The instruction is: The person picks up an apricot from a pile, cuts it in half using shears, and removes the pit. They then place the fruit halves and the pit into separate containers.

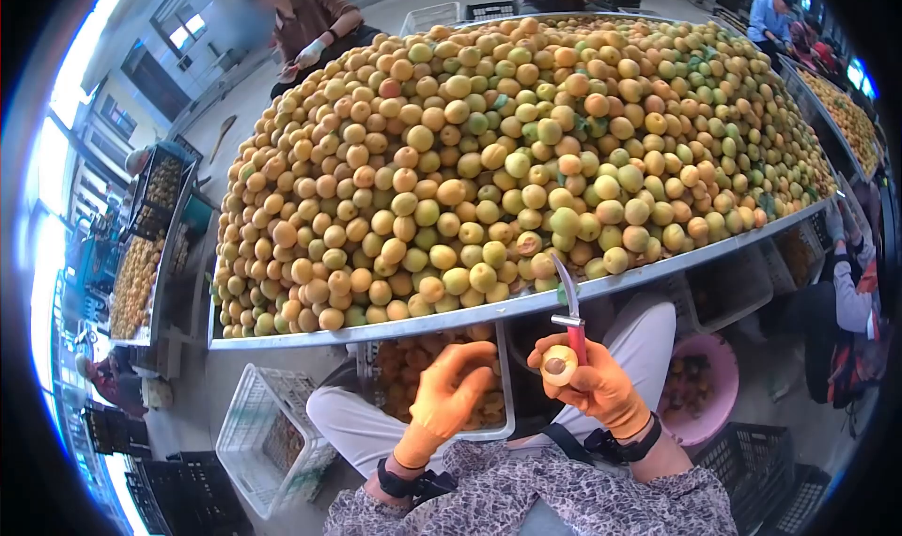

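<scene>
My right hand (pixel 601 390), in an orange glove, is closed around a red-handled knife (pixel 572 325) with its curved blade pointing up. The same hand also holds a halved apricot (pixel 559 365), cut face towards me, with the brown stone still in it. To its left, my left hand (pixel 453 386), gloved in orange too, has bent fingers held apart and shows nothing between them. Below that hand is a white crate (pixel 510 414) holding apricot halves. A large heap of whole apricots (pixel 451 188) fills the metal-edged table in front of me.
The table's metal rim (pixel 413 327) runs just beyond my hands. On the left stands a white crate (pixel 249 423); on the right, a pink tub (pixel 723 386) with dark contents and a black crate (pixel 747 461). Other people work around the tables, one person (pixel 319 29) at far left.
</scene>
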A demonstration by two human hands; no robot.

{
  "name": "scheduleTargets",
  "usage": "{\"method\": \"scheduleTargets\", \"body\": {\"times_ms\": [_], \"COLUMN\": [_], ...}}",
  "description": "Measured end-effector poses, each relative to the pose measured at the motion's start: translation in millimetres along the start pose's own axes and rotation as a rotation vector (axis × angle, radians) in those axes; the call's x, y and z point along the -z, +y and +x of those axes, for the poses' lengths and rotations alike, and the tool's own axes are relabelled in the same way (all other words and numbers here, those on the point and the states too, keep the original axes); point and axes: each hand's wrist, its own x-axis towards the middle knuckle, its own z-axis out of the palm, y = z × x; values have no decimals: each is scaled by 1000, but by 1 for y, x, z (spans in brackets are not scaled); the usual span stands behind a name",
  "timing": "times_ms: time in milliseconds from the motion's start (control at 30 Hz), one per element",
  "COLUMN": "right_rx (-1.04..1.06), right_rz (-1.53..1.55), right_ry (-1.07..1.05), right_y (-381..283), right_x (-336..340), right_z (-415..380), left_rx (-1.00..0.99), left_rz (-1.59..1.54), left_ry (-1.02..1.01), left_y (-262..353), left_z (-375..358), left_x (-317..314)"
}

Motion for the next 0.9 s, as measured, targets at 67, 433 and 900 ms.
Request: {"method": "scheduleTargets", "body": {"times_ms": [67,433,900], "right_rx": [4,-66,166], "right_rz": [-76,-528,-1079], "right_ry": [-39,118,-3], "right_y": [8,17,23], "right_x": [-2,-37,-43], "right_z": [3,-9,-2], "left_rx": [101,327,350], "left_rz": [-216,-643,-674], "left_ry": [-130,-262,-211], "left_y": [17,17,8], "left_z": [-4,-10,-23], "left_x": [-7,-8,-3]}}
